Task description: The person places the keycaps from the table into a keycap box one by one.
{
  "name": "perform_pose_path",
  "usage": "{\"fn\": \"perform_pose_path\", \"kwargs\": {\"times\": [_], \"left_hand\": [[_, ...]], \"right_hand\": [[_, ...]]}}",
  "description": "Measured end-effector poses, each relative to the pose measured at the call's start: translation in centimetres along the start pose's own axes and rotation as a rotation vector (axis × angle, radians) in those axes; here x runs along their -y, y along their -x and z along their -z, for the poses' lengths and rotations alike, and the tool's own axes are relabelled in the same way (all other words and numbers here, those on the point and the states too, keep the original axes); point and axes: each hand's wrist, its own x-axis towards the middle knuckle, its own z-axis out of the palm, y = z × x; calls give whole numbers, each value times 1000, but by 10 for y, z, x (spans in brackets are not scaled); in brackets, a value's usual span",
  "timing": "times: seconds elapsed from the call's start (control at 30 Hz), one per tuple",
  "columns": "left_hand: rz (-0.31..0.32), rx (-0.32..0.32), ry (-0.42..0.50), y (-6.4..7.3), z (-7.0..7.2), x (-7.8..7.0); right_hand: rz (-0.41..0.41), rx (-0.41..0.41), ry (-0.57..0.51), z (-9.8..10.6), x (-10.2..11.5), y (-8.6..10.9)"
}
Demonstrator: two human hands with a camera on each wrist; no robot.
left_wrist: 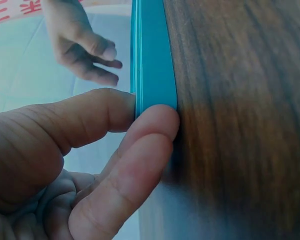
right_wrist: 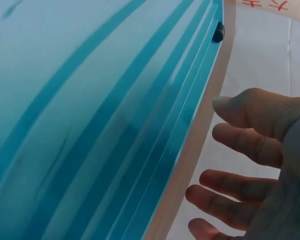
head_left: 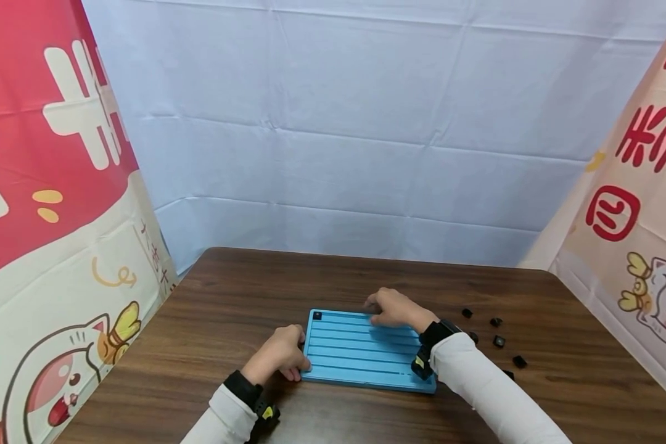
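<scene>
A flat light-blue tray (head_left: 361, 349) with long parallel grooves lies on the table. In its far left corner sits one small black square piece (head_left: 317, 316), seen also as a dark piece (right_wrist: 218, 33) in the right wrist view. My left hand (head_left: 280, 350) pinches the tray's near left edge, thumb on the top rim and fingers against the side. Over the tray's far edge reaches my right hand (head_left: 396, 308), its fingers spread and loosely bent. The right wrist view shows nothing between those fingers (right_wrist: 235, 187), which are apart from the tray.
Several small black pieces (head_left: 499, 341) lie scattered on the brown wooden table (head_left: 244, 283) to the right of the tray, some partly hidden by the right forearm. A pale blue cloth (head_left: 344, 142) hangs behind the table, with printed cloths at both sides.
</scene>
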Motion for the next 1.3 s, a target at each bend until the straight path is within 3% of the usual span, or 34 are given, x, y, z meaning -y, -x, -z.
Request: {"fn": "perform_pose_path", "kwargs": {"times": [0.3,0.77,1.0,1.3], "left_hand": [[7,1,16,0,1,1],[21,2,6,-2,1,2],[12,1,-2,-2,0,4],[-15,8,-7,-2,-1,4]], "right_hand": [[-5,-31,4,6,-21,18],[-54,10,-23,17,-43,46],[-127,2,-90,22,-55,58],[-227,19,-82,22,-66,73]]}}
